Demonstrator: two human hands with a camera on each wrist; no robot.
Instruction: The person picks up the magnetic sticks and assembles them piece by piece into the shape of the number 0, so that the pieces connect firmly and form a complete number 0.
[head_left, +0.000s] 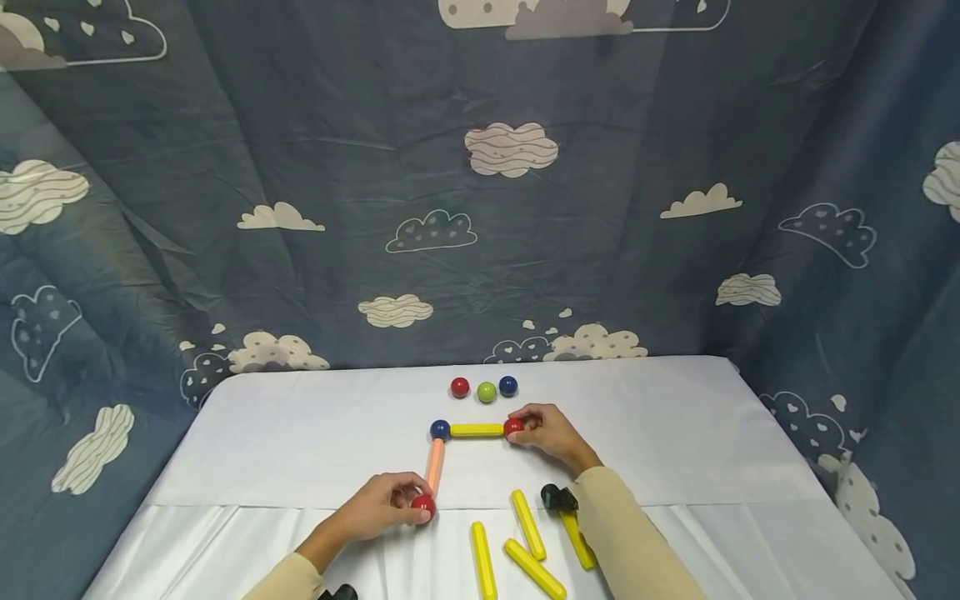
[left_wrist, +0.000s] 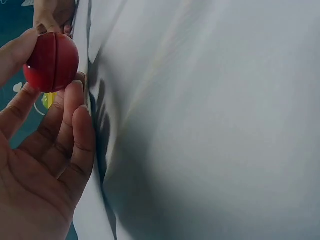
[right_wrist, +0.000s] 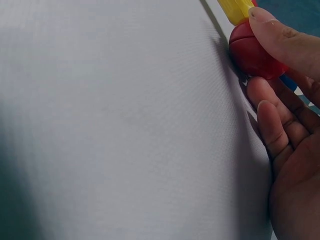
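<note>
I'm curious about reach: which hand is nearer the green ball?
Right. The right hand is just right of the green ball, slightly nearer the person; the left hand is farther off, left and closer to the person.

No text, label, brand, number or sign can be read in any of the views.
</note>
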